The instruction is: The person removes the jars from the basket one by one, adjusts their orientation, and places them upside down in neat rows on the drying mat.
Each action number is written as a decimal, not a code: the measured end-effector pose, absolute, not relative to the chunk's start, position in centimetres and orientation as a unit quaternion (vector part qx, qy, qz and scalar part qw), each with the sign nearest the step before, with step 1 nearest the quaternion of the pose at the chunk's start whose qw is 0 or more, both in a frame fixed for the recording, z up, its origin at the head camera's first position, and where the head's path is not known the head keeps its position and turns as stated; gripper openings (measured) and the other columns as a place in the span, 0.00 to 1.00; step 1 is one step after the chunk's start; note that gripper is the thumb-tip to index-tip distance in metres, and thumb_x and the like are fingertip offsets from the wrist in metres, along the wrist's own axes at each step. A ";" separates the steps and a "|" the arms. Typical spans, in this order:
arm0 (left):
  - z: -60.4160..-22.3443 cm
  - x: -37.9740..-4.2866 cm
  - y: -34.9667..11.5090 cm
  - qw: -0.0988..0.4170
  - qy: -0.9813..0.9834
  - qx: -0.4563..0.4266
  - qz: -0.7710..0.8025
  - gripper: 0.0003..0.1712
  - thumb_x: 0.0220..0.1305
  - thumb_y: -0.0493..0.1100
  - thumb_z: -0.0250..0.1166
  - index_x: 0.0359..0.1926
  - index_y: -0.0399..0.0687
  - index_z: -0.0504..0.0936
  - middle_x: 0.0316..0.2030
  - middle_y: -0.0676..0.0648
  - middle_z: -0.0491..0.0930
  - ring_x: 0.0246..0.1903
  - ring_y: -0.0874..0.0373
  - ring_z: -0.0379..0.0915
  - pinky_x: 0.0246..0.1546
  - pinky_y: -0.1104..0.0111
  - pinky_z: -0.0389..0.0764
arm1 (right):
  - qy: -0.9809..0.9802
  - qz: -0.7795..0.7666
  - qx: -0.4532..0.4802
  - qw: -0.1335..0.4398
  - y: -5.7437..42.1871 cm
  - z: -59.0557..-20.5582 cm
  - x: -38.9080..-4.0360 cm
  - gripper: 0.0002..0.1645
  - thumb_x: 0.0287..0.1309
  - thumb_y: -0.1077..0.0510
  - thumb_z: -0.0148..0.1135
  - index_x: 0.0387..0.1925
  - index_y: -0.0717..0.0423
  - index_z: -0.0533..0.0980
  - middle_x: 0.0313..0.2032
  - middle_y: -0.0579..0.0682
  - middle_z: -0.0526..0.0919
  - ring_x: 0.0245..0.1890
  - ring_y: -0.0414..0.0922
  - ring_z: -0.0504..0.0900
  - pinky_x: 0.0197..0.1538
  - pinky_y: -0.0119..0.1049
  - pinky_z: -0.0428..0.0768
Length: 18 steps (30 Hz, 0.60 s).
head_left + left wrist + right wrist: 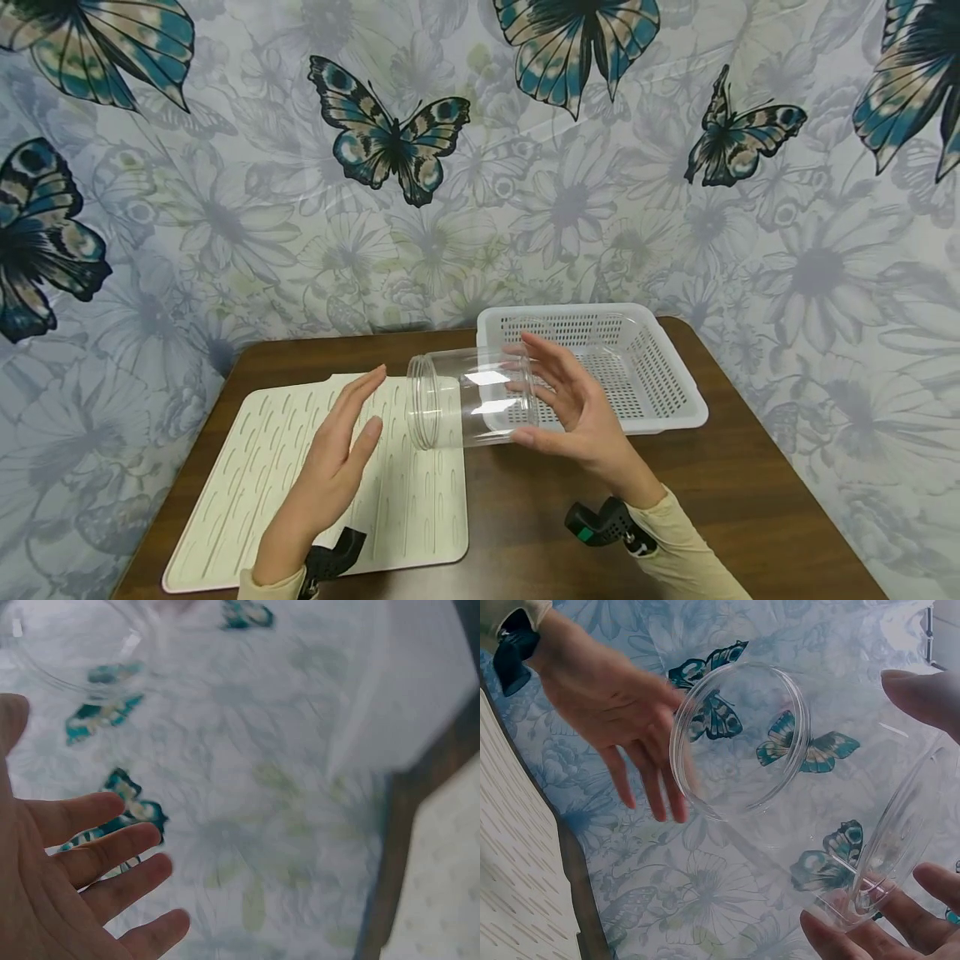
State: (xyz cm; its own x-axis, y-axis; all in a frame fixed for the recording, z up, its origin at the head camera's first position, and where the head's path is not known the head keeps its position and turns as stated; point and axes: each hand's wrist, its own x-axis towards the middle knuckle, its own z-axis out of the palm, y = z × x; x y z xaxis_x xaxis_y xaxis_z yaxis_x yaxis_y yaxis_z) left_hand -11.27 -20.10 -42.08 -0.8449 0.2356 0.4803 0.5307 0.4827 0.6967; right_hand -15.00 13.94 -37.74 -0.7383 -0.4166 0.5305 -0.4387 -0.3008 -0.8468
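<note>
A clear jar with a threaded mouth lies sideways in the air, its open end facing left in the head view. My right hand grips it round the base, thumb below and fingers behind. In the right wrist view the jar looks see-through, with no contents visible. My left hand is held up near the jar's mouth, fingers extended, with a gap between. The left wrist view shows the same left hand with spread fingers and nothing in it; part of the jar's rim is at the top left.
A cream ridged drying mat covers the left side of the brown table. Behind the jar, at the back right, stands a white perforated basket with something clear inside it. A butterfly-patterned cloth hangs behind the table.
</note>
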 end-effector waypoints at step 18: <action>-50.2 -6.2 -28.0 0.085 -0.970 0.028 -0.224 0.44 0.87 0.51 0.55 0.77 0.13 0.53 0.79 0.13 0.42 0.78 0.12 0.34 0.69 0.17 0.32 | -0.604 0.715 0.352 0.021 13.5 -37.3 -15.1 0.59 0.53 0.71 0.84 0.82 0.65 0.62 0.78 0.66 0.66 0.73 0.63 0.71 0.73 0.59 0.74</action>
